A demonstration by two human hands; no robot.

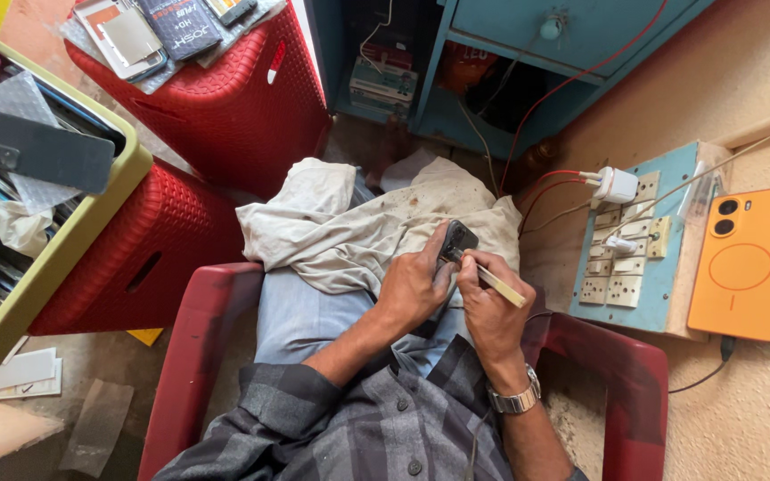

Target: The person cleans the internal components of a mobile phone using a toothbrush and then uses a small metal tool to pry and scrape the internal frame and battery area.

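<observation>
The left hand [413,283] wraps its fingers around a dark phone [458,239], holding it over the lap. The right hand [490,307] pinches a thin, pale yellowish tool [496,281] between thumb and fingers, its tip touching the phone's lower edge. The phone is small, black and mostly hidden by the left hand; only its upper end shows, pointing up and away from the body. The tool's long axis runs from the phone down toward the right. Under both hands lies a crumpled off-white cloth [331,227] spread over the knees. The person sits in a red chair [198,356]. To the right, an orange phone [746,263] rests beside a blue socket board [634,258] with a white charger [617,185]. To the left stand red baskets [216,107].
</observation>
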